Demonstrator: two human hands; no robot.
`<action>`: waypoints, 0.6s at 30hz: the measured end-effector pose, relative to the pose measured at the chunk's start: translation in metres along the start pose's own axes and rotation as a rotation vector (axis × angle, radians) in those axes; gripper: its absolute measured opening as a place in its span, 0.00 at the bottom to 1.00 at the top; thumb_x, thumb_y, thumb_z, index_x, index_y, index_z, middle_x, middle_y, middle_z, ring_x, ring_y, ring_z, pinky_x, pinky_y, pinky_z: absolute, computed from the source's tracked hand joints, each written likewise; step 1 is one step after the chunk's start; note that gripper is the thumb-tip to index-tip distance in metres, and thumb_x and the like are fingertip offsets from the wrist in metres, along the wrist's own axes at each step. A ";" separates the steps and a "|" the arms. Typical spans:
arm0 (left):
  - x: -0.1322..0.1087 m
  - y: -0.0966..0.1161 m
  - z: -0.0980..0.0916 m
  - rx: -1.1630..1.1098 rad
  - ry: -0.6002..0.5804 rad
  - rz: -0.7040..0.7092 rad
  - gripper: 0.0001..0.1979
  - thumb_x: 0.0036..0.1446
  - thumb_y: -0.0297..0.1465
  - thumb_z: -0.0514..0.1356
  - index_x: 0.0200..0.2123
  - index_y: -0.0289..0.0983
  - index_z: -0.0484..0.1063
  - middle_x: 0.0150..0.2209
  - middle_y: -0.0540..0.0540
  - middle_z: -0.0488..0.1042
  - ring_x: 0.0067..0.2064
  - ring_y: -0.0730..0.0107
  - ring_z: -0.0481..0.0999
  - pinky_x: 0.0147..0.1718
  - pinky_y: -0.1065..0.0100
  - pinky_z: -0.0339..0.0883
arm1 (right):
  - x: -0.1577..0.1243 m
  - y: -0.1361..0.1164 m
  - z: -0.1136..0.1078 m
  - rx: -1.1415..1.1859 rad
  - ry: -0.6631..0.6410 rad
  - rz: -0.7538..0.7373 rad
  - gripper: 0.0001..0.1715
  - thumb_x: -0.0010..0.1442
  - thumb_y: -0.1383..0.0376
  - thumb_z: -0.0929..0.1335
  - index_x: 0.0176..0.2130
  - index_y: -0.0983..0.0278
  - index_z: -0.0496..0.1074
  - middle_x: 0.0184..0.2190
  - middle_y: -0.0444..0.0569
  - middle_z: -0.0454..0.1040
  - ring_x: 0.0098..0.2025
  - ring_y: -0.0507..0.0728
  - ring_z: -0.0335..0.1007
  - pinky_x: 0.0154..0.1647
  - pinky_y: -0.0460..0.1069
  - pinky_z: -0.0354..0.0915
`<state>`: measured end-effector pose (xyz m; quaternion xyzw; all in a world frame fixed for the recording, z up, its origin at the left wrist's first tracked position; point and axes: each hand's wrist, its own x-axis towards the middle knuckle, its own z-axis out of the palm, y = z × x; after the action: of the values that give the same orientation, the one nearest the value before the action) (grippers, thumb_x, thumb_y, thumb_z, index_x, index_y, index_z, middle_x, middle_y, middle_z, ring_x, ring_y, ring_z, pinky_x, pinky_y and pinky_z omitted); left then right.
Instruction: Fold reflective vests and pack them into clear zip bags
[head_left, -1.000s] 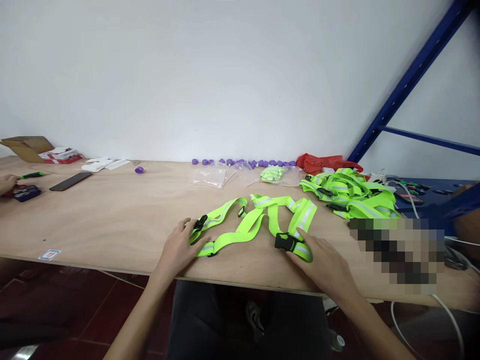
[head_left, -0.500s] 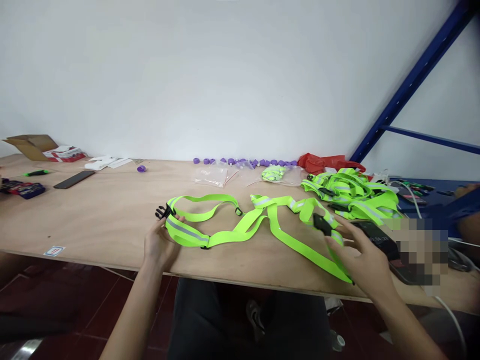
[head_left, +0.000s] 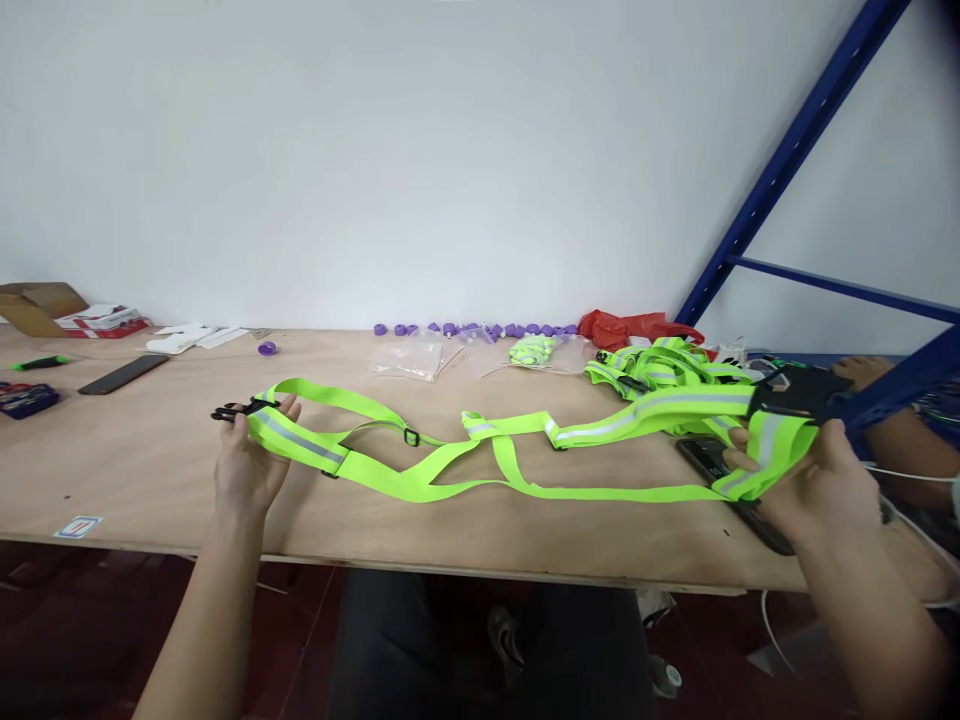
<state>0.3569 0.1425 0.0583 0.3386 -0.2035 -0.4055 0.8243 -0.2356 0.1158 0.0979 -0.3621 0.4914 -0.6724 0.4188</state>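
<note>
A neon-yellow reflective harness (head_left: pixel 420 482) with silver stripes stretches between my two hands, above the wooden table. My left hand (head_left: pixel 251 462) is closed on its left end, where a black buckle (head_left: pixel 244 409) sticks out past the fingers. My right hand (head_left: pixel 821 490) grips the right end, its fingers round the strap below a dark plastic piece (head_left: pixel 801 390). A black slider (head_left: pixel 411 437) sits on the upper left strap. Behind the right end lies a heap of similar yellow straps (head_left: pixel 667 362), partly hidden.
Clear plastic bags (head_left: pixel 409 358), one with a folded yellow strap bundle (head_left: pixel 532 349), lie near the wall beside purple caps (head_left: pixel 450 329) and a red bag (head_left: pixel 634 327). A phone (head_left: pixel 705 460) is under my right hand. A blue metal frame (head_left: pixel 780 160) and another person's arm (head_left: pixel 907 440) are at right.
My hands have moved apart, left hand leftward and right hand rightward. The harness is drawn longer and lifted, and the dark plastic piece has gone right with my right hand.
</note>
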 end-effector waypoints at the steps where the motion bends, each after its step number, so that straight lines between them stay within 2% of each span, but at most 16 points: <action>1: 0.000 -0.002 -0.001 0.045 -0.004 0.032 0.12 0.62 0.40 0.60 0.47 0.46 0.67 0.50 0.47 0.77 0.50 0.64 0.79 0.52 0.61 0.74 | -0.002 0.001 0.000 -0.042 -0.045 -0.024 0.34 0.63 0.44 0.55 0.61 0.54 0.63 0.55 0.56 0.67 0.29 0.50 0.64 0.22 0.46 0.51; 5: -0.012 -0.012 -0.002 0.208 -0.006 0.082 0.16 0.56 0.43 0.65 0.46 0.51 0.66 0.49 0.52 0.77 0.46 0.68 0.79 0.44 0.65 0.77 | -0.012 0.014 0.002 -0.178 -0.137 -0.057 0.41 0.60 0.42 0.59 0.67 0.53 0.56 0.55 0.57 0.67 0.30 0.52 0.64 0.22 0.48 0.49; 7: -0.020 -0.017 0.002 0.299 -0.032 0.100 0.22 0.52 0.44 0.68 0.47 0.49 0.66 0.47 0.51 0.77 0.41 0.69 0.80 0.38 0.68 0.77 | -0.016 0.021 0.005 -0.207 -0.148 -0.032 0.45 0.56 0.46 0.65 0.67 0.55 0.56 0.55 0.56 0.69 0.32 0.53 0.66 0.22 0.47 0.52; 9: -0.028 -0.020 0.008 0.417 -0.080 0.118 0.28 0.47 0.44 0.71 0.48 0.47 0.64 0.43 0.50 0.78 0.34 0.71 0.80 0.34 0.71 0.76 | -0.020 0.025 0.010 -0.248 -0.192 0.002 0.48 0.51 0.49 0.70 0.67 0.57 0.58 0.57 0.55 0.69 0.37 0.55 0.71 0.23 0.46 0.59; 11: -0.035 -0.020 0.015 0.522 -0.140 0.142 0.31 0.45 0.43 0.72 0.49 0.45 0.64 0.37 0.50 0.78 0.31 0.71 0.79 0.32 0.72 0.75 | -0.027 0.027 0.019 -0.303 -0.253 0.019 0.50 0.48 0.50 0.73 0.66 0.58 0.60 0.61 0.53 0.65 0.48 0.60 0.74 0.31 0.46 0.69; 13: -0.041 -0.020 0.024 0.569 -0.193 0.179 0.30 0.45 0.42 0.72 0.49 0.44 0.63 0.35 0.50 0.77 0.31 0.70 0.79 0.33 0.72 0.75 | -0.035 0.027 0.030 -0.344 -0.315 0.019 0.51 0.47 0.50 0.74 0.66 0.57 0.61 0.65 0.51 0.61 0.60 0.63 0.68 0.44 0.47 0.74; 16: -0.050 -0.022 0.035 0.558 -0.240 0.170 0.30 0.46 0.42 0.72 0.50 0.44 0.63 0.36 0.50 0.77 0.32 0.69 0.79 0.33 0.71 0.75 | -0.049 0.031 0.047 -0.425 -0.384 -0.053 0.54 0.44 0.50 0.76 0.65 0.59 0.62 0.67 0.50 0.57 0.70 0.63 0.55 0.58 0.50 0.72; 18: -0.055 -0.026 0.040 0.513 -0.259 0.122 0.31 0.48 0.45 0.70 0.52 0.45 0.62 0.36 0.50 0.76 0.34 0.67 0.79 0.33 0.70 0.75 | -0.058 0.035 0.055 -0.527 -0.418 -0.138 0.53 0.44 0.49 0.76 0.65 0.60 0.63 0.67 0.49 0.57 0.70 0.62 0.54 0.64 0.50 0.68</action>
<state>0.2859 0.1599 0.0639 0.4683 -0.4229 -0.3306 0.7018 -0.1560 0.1436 0.0740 -0.6202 0.5262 -0.4600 0.3561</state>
